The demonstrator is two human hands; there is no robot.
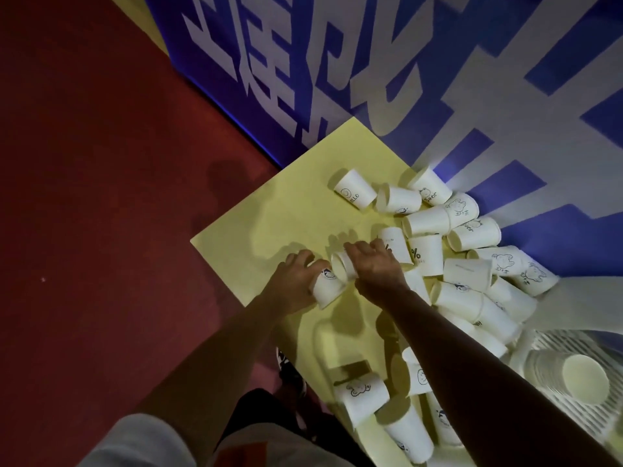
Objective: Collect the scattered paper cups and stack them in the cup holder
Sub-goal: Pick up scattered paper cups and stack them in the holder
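left hand [296, 281]: fingers curled round a white paper cup with a round dark print [325, 286], which lies tilted, its wider end toward the person. right hand [377, 267]: seen from the back, fingers bent over a second white paper cup [344, 267], with one round end of that cup facing the left hand. the two held cups touch, near the left edge of the pale yellow table [269, 214]; whether one has entered the other cannot be told. a loose pile of white paper cups [472, 264] lies just right of the right hand, most on their sides, several overlapping, some bearing small cartoon drawings. a cup marked "hello" [354, 193] lies apart at the far end of the pile, and a cup marked with a percent sign [426, 254] lies just beside the right hand. three or four more cups, among them a cup with a bear drawing [360, 396], lie on the near part of the table under the right forearm. the white slatted cup holder [573, 423] sits at the lower right, carrying a nested stack of cups [585, 375] with the mouth of the top cup showing. a blue wall panel with large white characters [303, 62] stands behind the table, and a red floor [101, 197] lies to the left.
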